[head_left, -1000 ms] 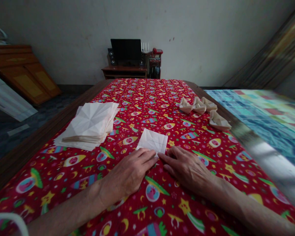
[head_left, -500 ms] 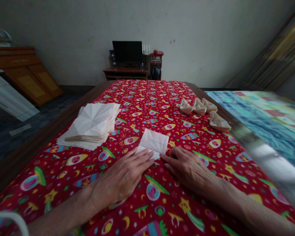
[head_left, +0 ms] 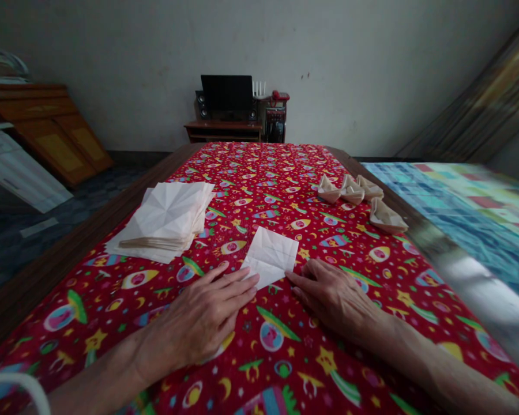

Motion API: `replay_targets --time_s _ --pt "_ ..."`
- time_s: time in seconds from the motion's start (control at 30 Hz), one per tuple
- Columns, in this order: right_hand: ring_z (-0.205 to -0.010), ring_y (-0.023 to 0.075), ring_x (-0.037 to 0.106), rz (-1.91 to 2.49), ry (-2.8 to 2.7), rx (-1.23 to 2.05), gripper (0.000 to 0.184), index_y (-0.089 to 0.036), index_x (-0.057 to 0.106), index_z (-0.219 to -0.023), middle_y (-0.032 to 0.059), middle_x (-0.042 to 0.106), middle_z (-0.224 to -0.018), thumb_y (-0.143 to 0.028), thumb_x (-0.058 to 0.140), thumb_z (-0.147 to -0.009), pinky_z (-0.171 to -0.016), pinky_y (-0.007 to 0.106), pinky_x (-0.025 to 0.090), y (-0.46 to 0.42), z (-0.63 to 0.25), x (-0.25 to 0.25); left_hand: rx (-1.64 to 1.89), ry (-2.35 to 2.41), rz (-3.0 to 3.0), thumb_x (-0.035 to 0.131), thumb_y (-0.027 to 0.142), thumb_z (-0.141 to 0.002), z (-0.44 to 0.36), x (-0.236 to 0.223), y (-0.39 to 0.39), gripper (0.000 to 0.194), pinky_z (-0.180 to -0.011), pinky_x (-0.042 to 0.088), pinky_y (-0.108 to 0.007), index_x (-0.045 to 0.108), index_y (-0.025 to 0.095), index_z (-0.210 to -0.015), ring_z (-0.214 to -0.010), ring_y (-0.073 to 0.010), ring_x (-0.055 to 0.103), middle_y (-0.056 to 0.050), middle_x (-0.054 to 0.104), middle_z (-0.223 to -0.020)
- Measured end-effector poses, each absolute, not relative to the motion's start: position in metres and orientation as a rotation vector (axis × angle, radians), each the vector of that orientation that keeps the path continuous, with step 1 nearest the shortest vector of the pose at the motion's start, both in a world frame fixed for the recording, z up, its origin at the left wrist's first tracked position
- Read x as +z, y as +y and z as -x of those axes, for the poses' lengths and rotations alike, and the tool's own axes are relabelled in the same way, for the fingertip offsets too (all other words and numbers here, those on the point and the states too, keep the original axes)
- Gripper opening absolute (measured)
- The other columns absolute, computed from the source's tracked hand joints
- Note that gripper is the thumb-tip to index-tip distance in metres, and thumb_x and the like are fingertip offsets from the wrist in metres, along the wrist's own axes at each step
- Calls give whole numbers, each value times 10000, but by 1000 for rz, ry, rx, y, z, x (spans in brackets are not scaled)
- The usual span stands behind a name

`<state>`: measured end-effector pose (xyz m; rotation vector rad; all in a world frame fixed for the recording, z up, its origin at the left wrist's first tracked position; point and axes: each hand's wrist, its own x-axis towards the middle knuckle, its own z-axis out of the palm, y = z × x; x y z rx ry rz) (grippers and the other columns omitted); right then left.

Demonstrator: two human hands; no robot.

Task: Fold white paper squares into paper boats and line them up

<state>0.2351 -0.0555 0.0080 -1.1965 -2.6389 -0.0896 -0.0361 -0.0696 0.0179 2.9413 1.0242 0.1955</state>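
A small creased sheet of white paper, partly folded, lies flat on the red patterned tablecloth. My left hand rests palm down with its fingers stretched out, the tips at the paper's lower left edge. At the lower right corner, the index fingertip of my right hand presses on the paper while the other fingers are curled in. What lies under that curled hand is hidden. Left of the hands is a stack of creased paper sheets, fanned unevenly.
Several folded paper boat shapes stand near the table's right edge. A bed with a checked cover adjoins on the right. Beyond the table are a monitor and a red telephone. A wooden cabinet stands far left.
My left hand has slid left and slightly back along the paper, uncovering more of its lower edge. My right hand stays at the right corner. The view has shifted slightly.
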Motion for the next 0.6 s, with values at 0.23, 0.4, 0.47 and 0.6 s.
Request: replay_targets --time_s 0.23,0.4,0.47,0.6 --pt "-683 146 498 1187 -2600 -60 247 -219 629 -1089 43 535 -801 -247 448 -923 -559 260 356 -56 -235 8 290 984 -2968 462 121 -844 45 16 -72 465 -1106 286 -400 494 232 -1295 -1298 -187 402 2 466 -1396" --pt "-798 157 551 1051 -2455 -54 184 -228 627 -994 71 561 -938 -299 477 -913 -656 274 453 -28 -240 -2 436 915 -2927 478 219 -919 36 21 -60 210 -1034 334 -365 600 225 -1089 -1116 -162 532 5 619 -1191" --pt "-917 195 558 1031 -2349 -130 204 -233 593 -1055 103 559 -1054 -319 483 -907 -724 313 482 -11 -241 -6 438 933 -2914 502 280 -916 28 24 -54 140 -948 383 -360 605 199 -961 -1008 -173 557 -7 644 -1051" --pt "-1019 219 554 1014 -2314 -163 290 -193 514 -1169 131 571 -1119 -325 458 -917 -824 353 475 14 -241 -8 311 1033 -2921 549 292 -886 12 27 -48 123 -840 415 -355 562 182 -939 -937 -199 536 -25 600 -977"
